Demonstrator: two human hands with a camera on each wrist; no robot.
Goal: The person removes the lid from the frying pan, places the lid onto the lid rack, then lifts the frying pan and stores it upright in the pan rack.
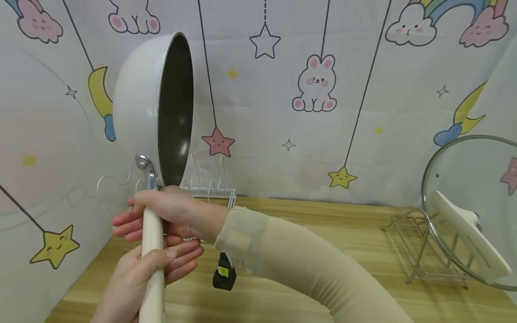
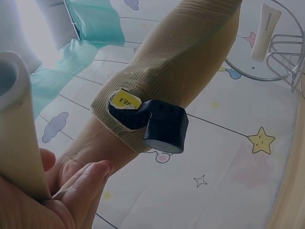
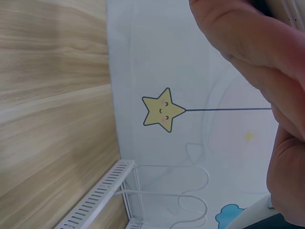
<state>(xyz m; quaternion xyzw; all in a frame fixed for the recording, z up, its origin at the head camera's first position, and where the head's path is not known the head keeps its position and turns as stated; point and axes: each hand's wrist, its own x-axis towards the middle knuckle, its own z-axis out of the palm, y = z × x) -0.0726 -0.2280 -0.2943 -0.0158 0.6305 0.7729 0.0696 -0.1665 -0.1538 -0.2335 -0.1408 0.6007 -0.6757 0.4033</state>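
Note:
A white frying pan (image 1: 135,103) with a dark inside stands on edge in the air, its cream handle (image 1: 153,237) pointing down. Around the upper handle, just below the metal joint, my right hand (image 1: 177,211) holds on, its fingers reaching past the left side. Lower down, my left hand (image 1: 133,273) holds the handle between thumb and palm, with its fingers stretched to the right. The left wrist view shows the handle's hollow end (image 2: 16,90) beside my left hand (image 2: 62,200). In the right wrist view, my right hand (image 3: 267,62) hides most of the pan.
A glass lid (image 1: 456,166) with a white grip (image 1: 468,235) leans in a wire stand (image 1: 420,269) at the right. Behind my hands is a white wire rack (image 1: 218,192) on the wooden tabletop (image 1: 319,242). A patterned cloth (image 1: 266,112) hangs behind the table.

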